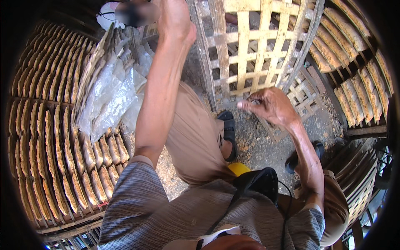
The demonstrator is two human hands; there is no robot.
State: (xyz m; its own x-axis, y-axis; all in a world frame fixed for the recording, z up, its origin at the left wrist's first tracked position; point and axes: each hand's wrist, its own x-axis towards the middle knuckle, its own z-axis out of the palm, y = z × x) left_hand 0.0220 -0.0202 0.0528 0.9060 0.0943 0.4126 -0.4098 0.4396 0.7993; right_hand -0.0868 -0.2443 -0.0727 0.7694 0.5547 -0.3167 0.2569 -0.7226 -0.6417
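Observation:
My left hand point(175, 18) reaches far forward to the top edge of the view, beside the side rail of a woven bamboo lattice rack point(250, 41). Its fingers are cut off or hidden, so its grip does not show. The lattice stands upright in front of me in a weathered wooden frame. Just at its lower edge is my right hand point(273, 106), with thumb and forefinger apart and the other fingers curled. Nothing shows between them. Crumpled clear plastic sheets point(112, 96) hang over stacked thin boards, left of my left forearm.
Slatted racks point(54, 125) with rows of pale brown, crusty slabs fill the left side. More slabs point(354, 91) stand in racks at the right. Another lattice point(304, 93) lies low behind my right hand. Crumbs litter the grey floor point(260, 143) around my sandals.

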